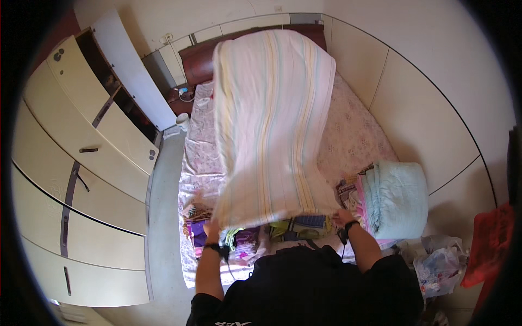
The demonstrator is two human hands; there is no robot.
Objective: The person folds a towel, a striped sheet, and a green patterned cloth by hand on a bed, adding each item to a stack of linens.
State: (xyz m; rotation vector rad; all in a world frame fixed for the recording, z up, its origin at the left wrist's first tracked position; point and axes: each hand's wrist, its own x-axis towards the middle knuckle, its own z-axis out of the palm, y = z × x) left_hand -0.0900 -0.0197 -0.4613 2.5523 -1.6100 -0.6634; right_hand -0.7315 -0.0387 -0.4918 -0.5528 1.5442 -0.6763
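A striped sheet (280,125), pale pink with yellow and blue-green bands, stretches from my hands up over the bed toward the headboard. Its far part billows wide, while the near edge runs taut between my two hands. My left hand (211,230) is closed on the left corner of that edge. At the right corner my right hand (342,217) grips the sheet too. Both wrists wear black bands with short cords. Below the raised edge, folded clothes (247,244) in purple, green and blue lie along the foot of the bed.
The bed (359,130) has a flowered pink cover and a dark wooden headboard (197,64). A folded light-blue quilt (399,198) sits at its right near corner, with plastic bags (439,269) beyond. Cream wardrobes (103,217) line the left, one white door (133,70) standing ajar.
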